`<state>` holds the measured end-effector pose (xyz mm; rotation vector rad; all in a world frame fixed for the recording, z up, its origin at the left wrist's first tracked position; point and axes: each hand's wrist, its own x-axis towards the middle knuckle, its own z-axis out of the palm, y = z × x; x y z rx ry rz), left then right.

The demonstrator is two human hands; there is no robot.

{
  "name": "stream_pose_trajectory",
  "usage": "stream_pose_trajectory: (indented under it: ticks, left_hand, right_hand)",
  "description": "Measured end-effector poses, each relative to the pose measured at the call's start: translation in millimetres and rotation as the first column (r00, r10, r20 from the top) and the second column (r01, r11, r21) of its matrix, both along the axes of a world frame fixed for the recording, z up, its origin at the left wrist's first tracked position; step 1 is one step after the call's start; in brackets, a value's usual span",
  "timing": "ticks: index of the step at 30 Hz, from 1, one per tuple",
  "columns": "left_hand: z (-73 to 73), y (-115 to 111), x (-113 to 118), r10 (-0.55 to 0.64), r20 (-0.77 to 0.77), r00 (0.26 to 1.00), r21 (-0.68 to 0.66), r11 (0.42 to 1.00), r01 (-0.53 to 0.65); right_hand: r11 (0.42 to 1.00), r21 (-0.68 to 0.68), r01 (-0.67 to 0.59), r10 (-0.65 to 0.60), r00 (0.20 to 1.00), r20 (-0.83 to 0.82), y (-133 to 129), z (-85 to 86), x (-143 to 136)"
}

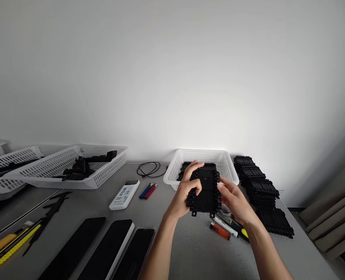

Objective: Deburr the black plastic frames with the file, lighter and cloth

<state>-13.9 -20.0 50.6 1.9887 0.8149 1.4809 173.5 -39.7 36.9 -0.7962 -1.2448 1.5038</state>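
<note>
Between my two hands a black rectangular plastic panel (206, 190) with knobbed side edges and small tabs at its lower end is held up over the table. My left hand (187, 188) grips its left edge, thumb and a bent finger over the face. My right hand (233, 198) pinches the right edge with thumb and fingers. Behind it stands a white plastic basket (228, 171) with similar black panels (185, 167) inside, partly hidden by the panel and my left hand.
Several black panels (263, 188) are stacked along the right. An orange lighter (220, 231), a white marker (225, 226) and a yellow-black tool (244, 233) lie below my right hand. Leftward are two lighters (148, 191), a power bank (125, 195), a cable (149, 171), phones (108, 249) and a basket (93, 182) of black parts.
</note>
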Motion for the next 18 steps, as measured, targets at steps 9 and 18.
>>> stream_pose_trajectory:
  ticks: [9,18]
  left_hand:
    - [-6.4,9,-1,0.061,0.416,0.907,-0.373,0.921,0.109]
    - [-19.0,17,3,0.190,0.296,0.936,-0.564,0.825,0.011]
  right_hand:
    - [0.928,0.016,0.373,-0.367,0.919,-0.140,31,-16.0,0]
    - [0.890,0.108,0.443,-0.444,0.896,-0.017,32,-14.5,-2]
